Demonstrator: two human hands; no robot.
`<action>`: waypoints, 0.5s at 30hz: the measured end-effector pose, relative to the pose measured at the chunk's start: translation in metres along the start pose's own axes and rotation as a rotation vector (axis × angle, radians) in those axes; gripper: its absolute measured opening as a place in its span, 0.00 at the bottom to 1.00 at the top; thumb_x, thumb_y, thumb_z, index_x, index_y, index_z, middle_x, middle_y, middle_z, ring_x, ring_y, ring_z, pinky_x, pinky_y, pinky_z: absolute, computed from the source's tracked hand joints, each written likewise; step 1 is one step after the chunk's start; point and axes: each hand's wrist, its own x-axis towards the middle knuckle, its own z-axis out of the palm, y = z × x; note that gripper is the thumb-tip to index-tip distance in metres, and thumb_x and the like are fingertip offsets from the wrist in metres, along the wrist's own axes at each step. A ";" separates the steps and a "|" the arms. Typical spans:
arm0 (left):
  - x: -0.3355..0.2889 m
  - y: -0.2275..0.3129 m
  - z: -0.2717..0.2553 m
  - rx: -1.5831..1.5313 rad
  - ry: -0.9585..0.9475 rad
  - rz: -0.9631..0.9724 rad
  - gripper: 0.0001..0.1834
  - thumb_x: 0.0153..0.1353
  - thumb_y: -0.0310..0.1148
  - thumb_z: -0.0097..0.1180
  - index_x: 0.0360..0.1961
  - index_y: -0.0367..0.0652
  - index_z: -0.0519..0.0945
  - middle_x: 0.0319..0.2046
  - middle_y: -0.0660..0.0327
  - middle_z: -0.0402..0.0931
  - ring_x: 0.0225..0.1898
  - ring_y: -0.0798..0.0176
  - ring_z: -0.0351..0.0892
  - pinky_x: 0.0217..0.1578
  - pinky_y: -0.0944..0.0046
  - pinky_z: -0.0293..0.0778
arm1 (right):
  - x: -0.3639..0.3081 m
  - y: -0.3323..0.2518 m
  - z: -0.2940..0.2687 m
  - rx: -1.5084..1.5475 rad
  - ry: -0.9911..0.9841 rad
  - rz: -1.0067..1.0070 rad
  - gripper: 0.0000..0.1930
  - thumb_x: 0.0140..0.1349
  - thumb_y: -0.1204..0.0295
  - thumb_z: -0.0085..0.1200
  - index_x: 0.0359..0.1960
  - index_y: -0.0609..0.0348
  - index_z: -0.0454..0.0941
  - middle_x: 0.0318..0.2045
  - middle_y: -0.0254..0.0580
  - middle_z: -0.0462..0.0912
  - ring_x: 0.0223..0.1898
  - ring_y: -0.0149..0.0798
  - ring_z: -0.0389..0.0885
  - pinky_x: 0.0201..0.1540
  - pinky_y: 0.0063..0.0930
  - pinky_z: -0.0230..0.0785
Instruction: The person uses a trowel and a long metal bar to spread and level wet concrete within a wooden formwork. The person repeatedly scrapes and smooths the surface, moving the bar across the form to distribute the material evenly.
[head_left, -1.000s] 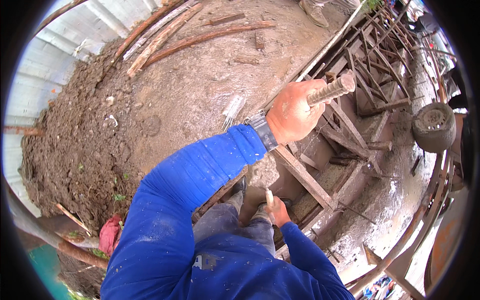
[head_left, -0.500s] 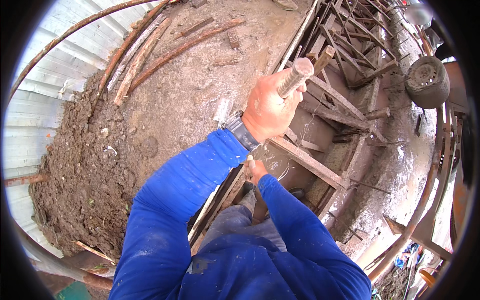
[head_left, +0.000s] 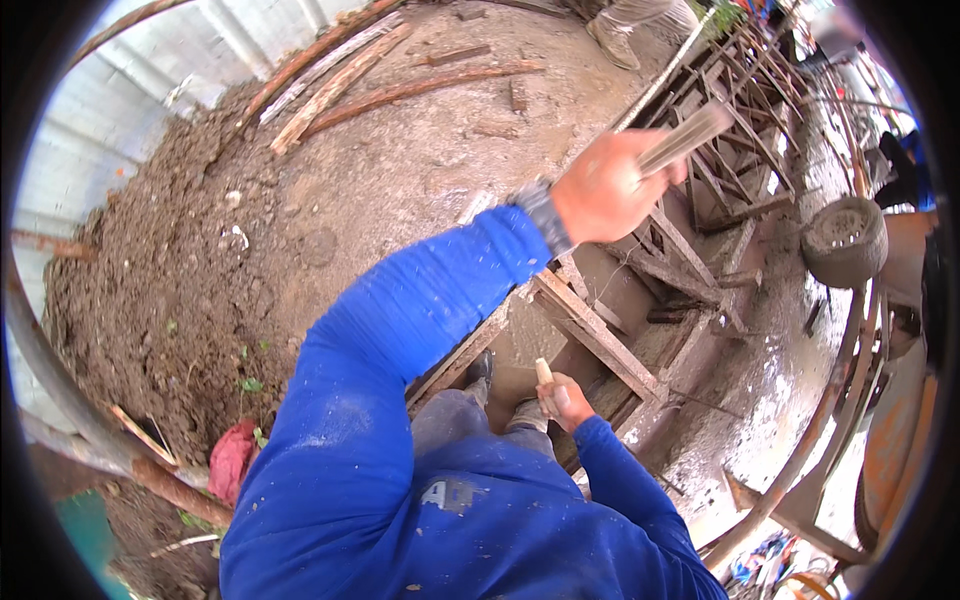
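Note:
My left hand [head_left: 612, 188], wearing a wristwatch [head_left: 541, 212], is raised in the upper middle with its fingers wrapped round a steel bar [head_left: 690, 135]. The bar's end sticks out past the fist to the upper right and is smeared by motion; in the earlier picture it looks ribbed. Lower down, near my legs, my right hand [head_left: 565, 402] is closed round a pale wooden handle [head_left: 543, 372]. Only the handle's end shows above the fist; whatever it belongs to is hidden.
I stand among muddy timber boards, with a crosspiece [head_left: 605, 335] ahead and stacked braces [head_left: 700, 250] beyond. Left lies a dirt heap [head_left: 190, 290] by a metal sheet wall [head_left: 110, 130]. Planks [head_left: 340, 90] lie on wet ground. A tyre [head_left: 845, 242] stands right; another person's boot [head_left: 613, 40] shows far off.
My left hand with the steel bar has shifted right and slightly up. The right hand has moved lower and to the right. The view has turned, bringing in another person's legs.

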 end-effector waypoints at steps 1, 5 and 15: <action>0.016 0.018 -0.007 0.013 0.045 0.050 0.08 0.61 0.24 0.52 0.38 0.42 0.82 0.26 0.61 0.80 0.28 0.65 0.80 0.33 0.59 0.77 | -0.011 0.001 -0.007 -0.040 0.016 -0.009 0.13 0.60 0.71 0.54 0.44 0.65 0.73 0.28 0.41 0.73 0.19 0.35 0.71 0.21 0.31 0.65; 0.075 0.078 -0.018 0.021 -0.122 -0.111 0.11 0.63 0.31 0.50 0.37 0.45 0.85 0.21 0.63 0.79 0.26 0.66 0.80 0.29 0.60 0.76 | -0.059 0.016 -0.051 -0.065 0.074 -0.038 0.13 0.57 0.73 0.55 0.43 0.64 0.74 0.28 0.41 0.75 0.21 0.36 0.74 0.21 0.30 0.67; 0.042 -0.043 0.064 0.068 -0.147 -0.199 0.10 0.63 0.30 0.51 0.32 0.46 0.85 0.27 0.58 0.82 0.32 0.60 0.83 0.37 0.57 0.77 | -0.096 0.016 -0.093 -0.345 0.098 -0.112 0.12 0.59 0.67 0.53 0.36 0.66 0.74 0.24 0.41 0.75 0.18 0.33 0.74 0.22 0.29 0.68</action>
